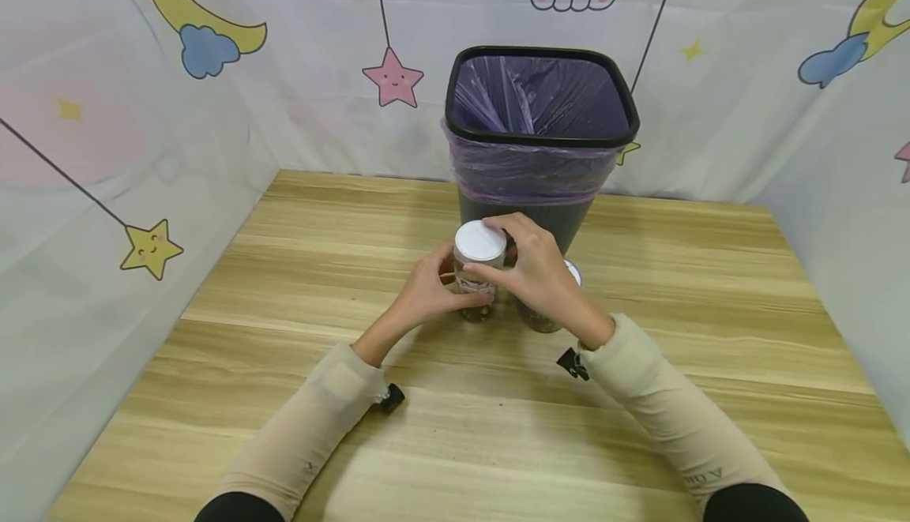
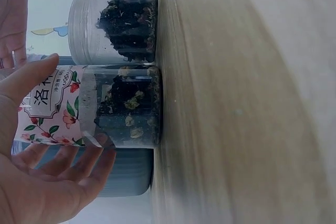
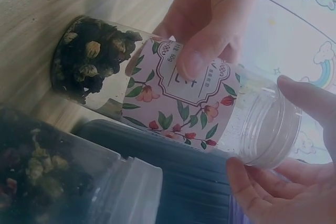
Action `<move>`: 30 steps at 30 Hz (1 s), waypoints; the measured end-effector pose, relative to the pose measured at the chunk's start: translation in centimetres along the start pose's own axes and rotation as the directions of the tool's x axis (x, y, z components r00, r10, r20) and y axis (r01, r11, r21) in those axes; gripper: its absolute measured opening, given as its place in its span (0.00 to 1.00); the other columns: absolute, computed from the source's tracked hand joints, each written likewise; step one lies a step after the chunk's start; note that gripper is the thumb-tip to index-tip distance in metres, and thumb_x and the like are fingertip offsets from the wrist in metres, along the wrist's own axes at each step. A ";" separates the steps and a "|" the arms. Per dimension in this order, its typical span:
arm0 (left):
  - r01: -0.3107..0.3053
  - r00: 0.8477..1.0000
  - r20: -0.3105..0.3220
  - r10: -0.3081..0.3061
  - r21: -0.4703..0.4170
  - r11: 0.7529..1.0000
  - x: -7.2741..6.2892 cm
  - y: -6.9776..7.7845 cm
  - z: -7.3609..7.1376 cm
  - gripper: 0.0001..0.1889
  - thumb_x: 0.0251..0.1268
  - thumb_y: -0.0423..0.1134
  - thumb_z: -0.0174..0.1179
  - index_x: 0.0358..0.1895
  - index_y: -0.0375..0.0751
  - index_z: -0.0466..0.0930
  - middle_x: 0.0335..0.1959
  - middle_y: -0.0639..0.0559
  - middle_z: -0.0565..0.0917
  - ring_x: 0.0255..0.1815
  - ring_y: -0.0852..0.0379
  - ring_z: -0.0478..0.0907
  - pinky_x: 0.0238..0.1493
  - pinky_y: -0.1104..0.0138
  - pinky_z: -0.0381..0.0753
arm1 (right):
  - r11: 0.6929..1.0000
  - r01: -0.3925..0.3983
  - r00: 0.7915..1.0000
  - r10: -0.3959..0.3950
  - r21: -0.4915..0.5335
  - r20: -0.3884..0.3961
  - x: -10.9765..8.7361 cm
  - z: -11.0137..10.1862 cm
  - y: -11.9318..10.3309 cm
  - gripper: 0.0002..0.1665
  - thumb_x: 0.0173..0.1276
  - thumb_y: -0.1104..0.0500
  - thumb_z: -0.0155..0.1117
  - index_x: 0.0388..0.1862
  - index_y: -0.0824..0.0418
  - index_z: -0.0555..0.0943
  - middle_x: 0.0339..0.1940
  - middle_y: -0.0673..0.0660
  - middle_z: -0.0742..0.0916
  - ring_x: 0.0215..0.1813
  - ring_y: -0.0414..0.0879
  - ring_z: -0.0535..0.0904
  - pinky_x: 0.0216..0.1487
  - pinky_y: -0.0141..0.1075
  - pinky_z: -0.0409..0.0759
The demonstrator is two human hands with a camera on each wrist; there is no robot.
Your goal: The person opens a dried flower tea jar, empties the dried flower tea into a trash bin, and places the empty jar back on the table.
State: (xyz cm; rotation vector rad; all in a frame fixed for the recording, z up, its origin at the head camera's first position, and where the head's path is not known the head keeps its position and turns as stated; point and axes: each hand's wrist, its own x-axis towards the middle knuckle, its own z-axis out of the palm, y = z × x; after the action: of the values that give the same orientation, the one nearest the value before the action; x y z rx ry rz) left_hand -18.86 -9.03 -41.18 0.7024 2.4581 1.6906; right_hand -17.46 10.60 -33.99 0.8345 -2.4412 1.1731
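Observation:
A clear jar [image 1: 475, 276] of dark dried flower tea, with a pink floral label [image 2: 71, 114], stands upright on the table. My left hand [image 1: 430, 289] grips it around the label, thumb on one side and fingers on the other, as the left wrist view shows. At the top, my right hand [image 1: 540, 269] holds the white-topped lid [image 1: 480, 241] by its edge between thumb and fingers. A second clear jar [image 2: 126, 30] of dark dried tea stands close beside the first, partly hidden under my right hand in the head view.
Right behind the jars is a dark grey bin [image 1: 526, 218] lined with a purple bag [image 1: 533, 170]. The wooden table [image 1: 341, 238] meets patterned white cloth [image 1: 320, 95] at its back and sides.

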 end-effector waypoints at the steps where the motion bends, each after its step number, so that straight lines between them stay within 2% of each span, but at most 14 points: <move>1: -0.003 1.000 0.002 0.003 -0.010 1.000 0.0 0.0 0.0 0.43 0.52 0.39 0.78 0.72 0.43 0.65 0.59 0.47 0.79 0.60 0.48 0.78 0.60 0.52 0.78 | 1.000 -0.001 1.000 0.001 -0.002 -0.001 0.0 -0.1 0.0 0.37 0.51 0.57 0.83 0.57 0.70 0.78 0.51 0.62 0.83 0.48 0.52 0.80 0.42 0.43 0.85; 7: -0.033 0.999 -0.001 0.033 -0.049 0.998 0.0 0.1 0.0 0.44 0.51 0.39 0.78 0.73 0.45 0.65 0.62 0.49 0.77 0.60 0.49 0.78 0.59 0.55 0.79 | 1.000 0.006 1.000 -0.006 0.011 0.003 -0.2 -0.8 -0.3 0.37 0.53 0.58 0.83 0.59 0.69 0.78 0.53 0.61 0.83 0.49 0.51 0.80 0.43 0.43 0.83; 17: -0.078 0.997 -0.001 0.078 -0.049 0.996 0.1 0.7 -0.1 0.41 0.49 0.38 0.79 0.70 0.47 0.70 0.59 0.53 0.80 0.58 0.53 0.78 0.58 0.53 0.79 | 0.997 -0.010 0.996 0.004 0.070 0.086 -0.5 -2.3 -0.8 0.38 0.55 0.60 0.80 0.64 0.67 0.76 0.60 0.61 0.81 0.53 0.51 0.79 0.48 0.44 0.80; 19: -0.079 0.997 0.000 0.079 -0.047 0.996 -0.1 1.3 -0.1 0.40 0.48 0.37 0.79 0.68 0.45 0.72 0.58 0.51 0.80 0.58 0.52 0.78 0.58 0.53 0.79 | 0.998 -0.016 0.995 0.009 0.067 0.104 -0.5 -2.6 -0.9 0.39 0.56 0.60 0.80 0.65 0.67 0.75 0.60 0.61 0.81 0.52 0.51 0.78 0.49 0.44 0.80; 24: -0.090 0.996 -0.009 0.090 -0.033 0.995 0.0 1.6 -0.1 0.39 0.47 0.37 0.80 0.66 0.45 0.74 0.56 0.52 0.81 0.57 0.53 0.79 0.58 0.57 0.80 | 1.000 0.004 0.988 -0.006 0.017 0.152 -0.5 -3.1 -1.5 0.42 0.58 0.60 0.79 0.69 0.68 0.71 0.59 0.63 0.79 0.53 0.53 0.76 0.50 0.46 0.78; 25: -0.097 0.995 -0.012 0.097 -0.025 0.995 0.1 1.3 0.0 0.39 0.46 0.39 0.80 0.65 0.47 0.74 0.56 0.54 0.81 0.56 0.54 0.80 0.57 0.58 0.80 | 1.000 0.010 0.988 -0.010 -0.001 0.157 -0.5 -3.2 -1.6 0.43 0.58 0.59 0.79 0.70 0.68 0.71 0.60 0.63 0.78 0.55 0.54 0.75 0.50 0.47 0.78; 30: -0.102 0.995 -0.017 0.102 0.007 0.995 0.0 1.8 0.0 0.37 0.46 0.41 0.80 0.64 0.49 0.76 0.55 0.56 0.81 0.56 0.55 0.80 0.57 0.58 0.80 | 0.996 0.023 0.991 -0.012 -0.081 0.135 -0.4 -3.2 -2.0 0.47 0.56 0.50 0.80 0.70 0.68 0.71 0.58 0.63 0.77 0.56 0.54 0.71 0.50 0.46 0.75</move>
State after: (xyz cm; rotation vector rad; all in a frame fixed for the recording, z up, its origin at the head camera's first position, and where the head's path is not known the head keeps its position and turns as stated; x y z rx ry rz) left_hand -18.28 -8.52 -39.52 0.8314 2.4800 1.7310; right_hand -15.87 12.22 -31.00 0.9363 -2.5654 1.0331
